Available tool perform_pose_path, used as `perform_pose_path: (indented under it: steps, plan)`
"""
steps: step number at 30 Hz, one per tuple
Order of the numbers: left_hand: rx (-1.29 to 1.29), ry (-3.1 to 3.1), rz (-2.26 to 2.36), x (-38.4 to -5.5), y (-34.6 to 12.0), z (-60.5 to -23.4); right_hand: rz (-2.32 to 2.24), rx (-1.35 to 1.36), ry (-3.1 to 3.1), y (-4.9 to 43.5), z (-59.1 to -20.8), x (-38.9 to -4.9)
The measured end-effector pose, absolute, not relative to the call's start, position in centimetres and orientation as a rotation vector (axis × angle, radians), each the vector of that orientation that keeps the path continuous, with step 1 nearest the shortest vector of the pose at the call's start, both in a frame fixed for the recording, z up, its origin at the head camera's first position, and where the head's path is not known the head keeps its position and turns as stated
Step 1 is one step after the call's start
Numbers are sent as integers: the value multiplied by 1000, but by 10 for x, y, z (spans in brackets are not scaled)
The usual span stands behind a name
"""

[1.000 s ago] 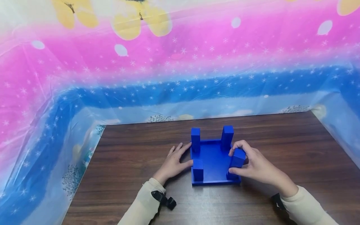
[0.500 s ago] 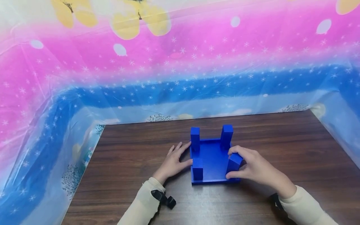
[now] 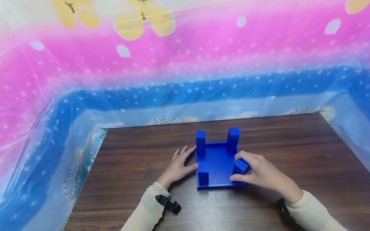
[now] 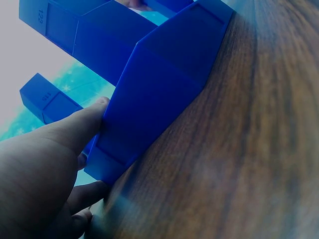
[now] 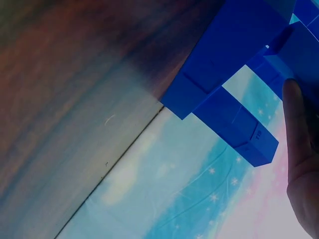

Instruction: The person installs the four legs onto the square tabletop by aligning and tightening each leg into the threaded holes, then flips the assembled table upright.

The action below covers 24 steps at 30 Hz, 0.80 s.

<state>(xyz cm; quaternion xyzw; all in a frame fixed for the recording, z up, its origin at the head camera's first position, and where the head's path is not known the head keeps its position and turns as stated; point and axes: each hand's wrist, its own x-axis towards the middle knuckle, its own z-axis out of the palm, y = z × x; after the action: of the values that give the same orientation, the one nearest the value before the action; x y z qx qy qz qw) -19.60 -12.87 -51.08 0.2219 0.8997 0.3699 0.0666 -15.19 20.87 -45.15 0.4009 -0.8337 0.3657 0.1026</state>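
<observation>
A blue square tray [image 3: 218, 163] with a low rim lies on the table and bears blue posts at its corners. My right hand [image 3: 267, 168] grips the near right post [image 3: 240, 165] between thumb and fingers, and that post's top sits turned out of line with the tray. Its foot is hidden in the head view. Upright stand the far left post [image 3: 200, 141], the far right post [image 3: 233, 139] and the near left post [image 3: 203, 173]. My left hand [image 3: 177, 168] touches the tray's left side, thumb and fingers spread along the wall [image 4: 149, 104].
The brown wood-grain table [image 3: 138, 150] stretches around the tray on all sides. Behind it hangs a pink and blue patterned cloth [image 3: 173, 73], which also runs down both sides. A black strap [image 3: 167, 203] is fastened round the left sleeve.
The near right post has come down lower at its corner, and my right hand moved down and slightly left with it. My left hand and the tray have stayed put.
</observation>
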Motion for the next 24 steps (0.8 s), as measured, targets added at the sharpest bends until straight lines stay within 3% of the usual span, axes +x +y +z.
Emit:
perform_pose_path:
  steps: [24]
  plan:
    - [668,2709,1123,-196,-129,-512,1244,1158,-2856,232,-430,-152]
